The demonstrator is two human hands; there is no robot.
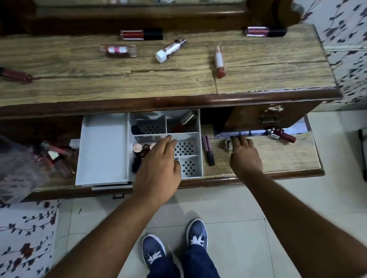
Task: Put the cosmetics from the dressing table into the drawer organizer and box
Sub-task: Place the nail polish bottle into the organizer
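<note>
The white drawer organizer [197, 142] sits in the open drawer, with a white box [102, 150] against its left side. My left hand [158, 166] hovers over the organizer's left compartments with its fingers stretched out above a round pink cap [137, 147] and dark tubes. My right hand [245, 154] is on the drawer floor, its fingers curled round a small silver cosmetic [228, 144]. On the dressing table lie a dark red gloss [6, 73], a red tube with a black cap [141, 35], a clear pink case [119, 50], a white-capped tube [169, 49], a white and red tube [219, 61] and a pink gloss [265, 31].
In the drawer a dark lip gloss [208, 150] lies right of the organizer and a red tagged tube [281, 135] lies far right. A plastic bag of cosmetics [14, 169] fills the drawer's left end. A mirror frame backs the table. My feet stand on the tiled floor.
</note>
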